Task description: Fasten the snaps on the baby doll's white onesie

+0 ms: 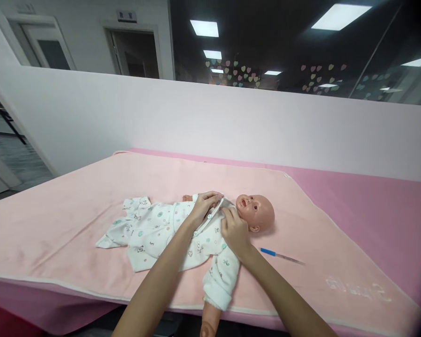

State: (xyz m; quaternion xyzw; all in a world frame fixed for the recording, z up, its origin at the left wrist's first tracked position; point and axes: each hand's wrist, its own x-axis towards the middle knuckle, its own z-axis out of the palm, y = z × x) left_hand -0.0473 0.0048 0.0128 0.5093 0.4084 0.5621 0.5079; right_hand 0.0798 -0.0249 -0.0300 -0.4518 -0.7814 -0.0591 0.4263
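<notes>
**Both hands at the doll's collar**

A baby doll point(256, 211) in a white printed romper point(161, 231) lies on its back on the pink blanket point(73, 206) covering the counter. The left hand point(204, 206) pinches the romper's front edge at the chest. The right hand point(234, 230), fingers curled, grips the fabric just below the chin. A blue-capped thermometer point(280, 255) lies nearby, right.

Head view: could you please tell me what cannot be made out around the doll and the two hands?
- Doll's neck and the garment's collar: covered by left hand and right hand.
- Doll's lower arm: cut off at bottom edge.
- Blue-capped thin object: too small to identify.
- Garment prints: too small to identify.
</notes>
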